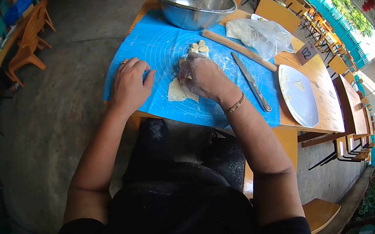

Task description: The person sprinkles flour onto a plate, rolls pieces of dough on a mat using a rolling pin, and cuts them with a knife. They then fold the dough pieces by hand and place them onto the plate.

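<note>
My left hand (131, 80) lies on the left front edge of a blue baking mat (124, 94), fingers slightly bent and apart, holding nothing. Over the mat's middle, my right hand (206, 78) has its fingers curled down; a whitish, shiny layer covers it, perhaps a thin glove or flour. What its fingertips hold is hidden. Just under them lies a flat sheet of pale dough (177, 91). Beyond the fingers sits a cluster of pale yellowish chunks (200, 47), partly covered by the hand.
A rolling pin (241, 50) and a knife (251, 83) lie right of my hand. Farther right is a smeared white plate (298, 96). A steel bowl (192, 6), a plastic bag (260, 35) and a "02" sign (306, 53) stand toward the back of the wooden table (333, 108).
</note>
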Motion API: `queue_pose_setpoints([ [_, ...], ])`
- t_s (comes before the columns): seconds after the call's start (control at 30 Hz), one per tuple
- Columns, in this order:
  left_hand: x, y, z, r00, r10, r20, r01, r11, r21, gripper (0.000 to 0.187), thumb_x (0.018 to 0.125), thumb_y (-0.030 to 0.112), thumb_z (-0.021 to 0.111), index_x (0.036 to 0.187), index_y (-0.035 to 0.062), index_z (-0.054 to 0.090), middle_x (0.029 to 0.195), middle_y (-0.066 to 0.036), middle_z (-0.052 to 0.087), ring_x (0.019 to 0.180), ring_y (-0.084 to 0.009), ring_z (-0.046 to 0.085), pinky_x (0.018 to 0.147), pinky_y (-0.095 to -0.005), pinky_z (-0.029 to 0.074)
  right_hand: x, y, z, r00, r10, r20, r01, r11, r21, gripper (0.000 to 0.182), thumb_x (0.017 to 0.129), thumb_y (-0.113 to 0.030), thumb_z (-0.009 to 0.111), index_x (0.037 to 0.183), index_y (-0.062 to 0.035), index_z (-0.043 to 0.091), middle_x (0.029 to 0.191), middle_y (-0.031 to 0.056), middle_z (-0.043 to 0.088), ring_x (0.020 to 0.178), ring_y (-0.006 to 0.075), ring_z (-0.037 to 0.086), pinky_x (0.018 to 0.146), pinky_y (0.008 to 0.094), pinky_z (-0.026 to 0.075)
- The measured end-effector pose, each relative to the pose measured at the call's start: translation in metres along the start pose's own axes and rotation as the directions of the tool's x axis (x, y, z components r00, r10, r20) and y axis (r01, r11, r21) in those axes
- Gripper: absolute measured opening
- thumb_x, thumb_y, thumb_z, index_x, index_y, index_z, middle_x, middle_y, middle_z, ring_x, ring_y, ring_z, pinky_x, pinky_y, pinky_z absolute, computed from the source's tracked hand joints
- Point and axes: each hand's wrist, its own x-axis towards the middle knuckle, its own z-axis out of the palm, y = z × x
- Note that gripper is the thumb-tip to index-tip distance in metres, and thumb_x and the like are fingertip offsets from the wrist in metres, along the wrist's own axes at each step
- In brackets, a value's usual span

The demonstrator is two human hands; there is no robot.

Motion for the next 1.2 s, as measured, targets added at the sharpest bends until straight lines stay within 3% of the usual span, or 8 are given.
queue_pose_setpoints([
  [0.17,0.000,-0.002,0.000,1.000,0.013,0.007,-0.013,1.000,0.000,0.011,0.083,0.010,0.070,0.083,0.0011,0.064,0.088,-0.014,0.065,0.087,-0.0345,0.061,0.080,-0.0436,0.048,-0.003,-0.009,-0.024,0.986,0.055,0.158,-0.087,0.976,0.202,0.012,0.077,-0.007,0.072,0.089,-0.0026,0.071,0.092,0.0115,0.069,0.085,0.0257,0.067,0.080,0.0331,0.053],
  [0.23,-0.001,-0.001,0.000,1.000,0.008,0.006,-0.008,1.000,0.000,0.011,0.083,0.010,0.070,0.083,0.0011,0.064,0.088,-0.014,0.065,0.087,-0.0343,0.061,0.079,-0.0436,0.048,-0.010,-0.009,-0.037,0.973,0.076,0.216,-0.170,0.873,0.457,0.010,0.079,-0.001,0.069,0.089,-0.0003,0.070,0.089,0.0060,0.070,0.082,0.0159,0.066,0.077,0.0278,0.052],
  [0.43,0.000,-0.002,0.000,1.000,0.024,0.012,-0.024,1.000,-0.012,0.013,0.083,0.012,0.069,0.082,0.0010,0.063,0.087,-0.014,0.063,0.087,-0.0352,0.060,0.079,-0.0444,0.047,-0.051,0.015,-0.084,0.999,0.044,0.031,-0.051,0.639,0.768,0.017,0.082,0.001,0.065,0.097,-0.0011,0.071,0.087,0.0009,0.067,0.079,0.0097,0.062,0.073,0.0247,0.050],
  [0.67,-0.001,-0.005,0.003,0.999,0.045,0.019,-0.044,0.999,-0.015,0.014,0.084,0.014,0.068,0.082,0.0008,0.063,0.087,-0.014,0.062,0.087,-0.0356,0.058,0.078,-0.0452,0.046,-0.125,0.084,-0.156,0.933,0.328,-0.149,-0.139,0.708,0.692,0.021,0.082,0.000,0.068,0.103,-0.0014,0.071,0.096,0.0049,0.071,0.083,0.0138,0.068,0.080,0.0268,0.053],
  [0.83,-0.001,-0.006,0.005,0.999,0.038,0.039,-0.039,0.999,0.028,0.014,0.085,0.014,0.067,0.084,0.0003,0.064,0.089,-0.014,0.063,0.089,-0.0344,0.060,0.079,-0.0444,0.046,-0.174,0.138,-0.195,0.795,0.571,-0.206,-0.356,0.713,0.604,0.019,0.086,-0.005,0.069,0.104,0.0006,0.069,0.095,0.0082,0.070,0.084,0.0175,0.069,0.079,0.0294,0.055],
  [1.1,-0.001,-0.006,0.006,0.997,0.054,0.048,-0.058,0.995,0.084,0.013,0.085,0.013,0.067,0.084,0.0005,0.065,0.089,-0.014,0.064,0.088,-0.0343,0.060,0.080,-0.0442,0.046,-0.204,0.208,-0.182,0.637,0.753,-0.168,-0.588,0.615,0.525,0.023,0.084,-0.006,0.067,0.104,0.0043,0.067,0.095,0.0127,0.068,0.081,0.0213,0.069,0.073,0.0329,0.058],
  [1.13,-0.002,-0.006,0.006,0.997,0.053,0.048,-0.056,0.995,0.084,0.013,0.085,0.013,0.067,0.084,0.0004,0.065,0.088,-0.014,0.064,0.088,-0.0342,0.060,0.080,-0.0442,0.046,-0.205,0.211,-0.168,0.606,0.742,-0.286,-0.482,0.628,0.611,0.022,0.080,0.000,0.062,0.099,0.0087,0.067,0.081,0.0152,0.068,0.066,0.0214,0.068,0.063,0.0316,0.057],
  [1.2,-0.001,-0.006,0.007,0.997,0.053,0.050,-0.057,0.995,0.085,0.013,0.085,0.013,0.067,0.084,0.0004,0.065,0.088,-0.014,0.064,0.087,-0.0341,0.060,0.080,-0.0443,0.046,-0.208,0.222,-0.152,0.557,0.778,-0.290,-0.497,0.592,0.634,0.021,0.080,0.001,0.061,0.098,0.0083,0.067,0.080,0.0153,0.068,0.066,0.0215,0.068,0.061,0.0312,0.058],
])
